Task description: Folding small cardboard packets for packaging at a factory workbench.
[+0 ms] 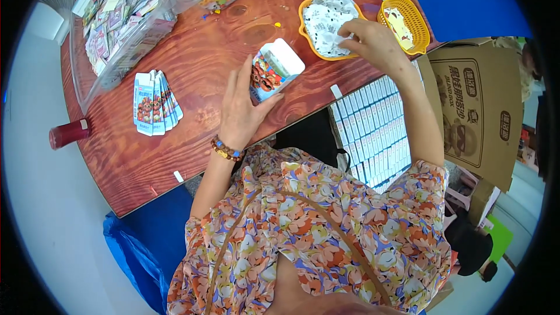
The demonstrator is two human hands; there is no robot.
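My left hand (240,109) grips a small open box (273,70) above the table (192,64); my right hand (373,41) pinches a white packet (344,36) over the orange tray (305,23), beside a yellow basket (415,20).

Small white-blue cartoon-printed carton (273,70) in left hand (242,108); fanned matching flat cartons (154,102) on table; brown cardboard box (478,111) at right.
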